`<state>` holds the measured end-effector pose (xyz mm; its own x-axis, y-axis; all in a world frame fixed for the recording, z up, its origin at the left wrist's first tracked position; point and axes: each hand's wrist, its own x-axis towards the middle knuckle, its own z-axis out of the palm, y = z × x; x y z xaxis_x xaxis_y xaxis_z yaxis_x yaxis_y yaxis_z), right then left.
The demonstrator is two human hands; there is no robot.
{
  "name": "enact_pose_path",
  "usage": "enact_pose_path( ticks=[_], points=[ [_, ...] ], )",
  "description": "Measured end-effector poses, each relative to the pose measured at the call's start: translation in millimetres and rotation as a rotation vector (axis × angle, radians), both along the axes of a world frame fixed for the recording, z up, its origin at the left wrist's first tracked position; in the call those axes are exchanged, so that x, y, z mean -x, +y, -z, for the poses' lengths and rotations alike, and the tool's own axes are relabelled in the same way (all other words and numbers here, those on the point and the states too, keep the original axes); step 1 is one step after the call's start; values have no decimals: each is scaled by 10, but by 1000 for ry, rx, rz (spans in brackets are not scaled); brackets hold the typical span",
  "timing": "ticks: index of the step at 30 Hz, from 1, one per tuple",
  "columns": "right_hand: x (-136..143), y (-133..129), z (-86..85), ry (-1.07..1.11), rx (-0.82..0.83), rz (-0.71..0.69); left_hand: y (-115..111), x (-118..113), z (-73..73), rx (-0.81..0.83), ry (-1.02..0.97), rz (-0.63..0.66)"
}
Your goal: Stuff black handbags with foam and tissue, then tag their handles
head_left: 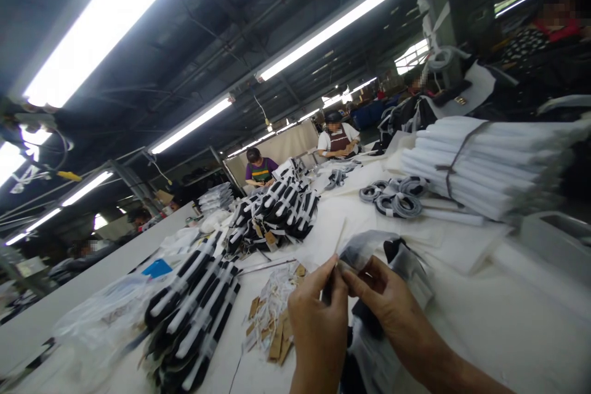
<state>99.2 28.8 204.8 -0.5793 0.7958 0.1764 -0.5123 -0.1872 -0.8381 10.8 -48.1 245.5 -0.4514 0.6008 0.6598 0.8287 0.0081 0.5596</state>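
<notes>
My two hands meet over a wrapped black bundle (pixel 415 274), closest to the lens at a crowded workshop bench (pixel 498 323). My left hand (pixel 320 314) pinches a thin pale strip (pixel 341 236) between thumb and forefinger; my right hand (pixel 392 308) bends its thumb and fingers in toward the same spot, though I cannot tell whether they grip the strip, the wrapping or nothing. The strip's long axis rises from my left fingertips, away from me and slightly rightward, making the left hand the nearer of the two. The bundle, black under cloudy wrapping, lies beneath and just beyond my hands, mostly on the right hand's side, running roughly away from me and partly hidden. Just beside my left hand, a heap of brown tags (pixel 278 335) crowds that side, with a stack of black pieces (pixel 194 314) farther left. Open bench stretches to the right of my right hand, as far as a grey bin (pixel 554 231); grey coils (pixel 399 197) and tied white rolls (pixel 480 163) bound the far right. The bench's near edge is out of view.
</notes>
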Motion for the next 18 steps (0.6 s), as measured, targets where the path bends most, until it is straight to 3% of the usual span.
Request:
enact_pose_path(
  ticks=[7,13,18],
  points=[
    [-1,11,-37,15,33,-1,28,-24,71,-18,34,-9],
    [-24,-31,-32,75,14,-66,-3,-21,113,-9,404,-145],
    [29,-32,-9,29,36,34,24,-128,192,28,666,-307]
  ],
)
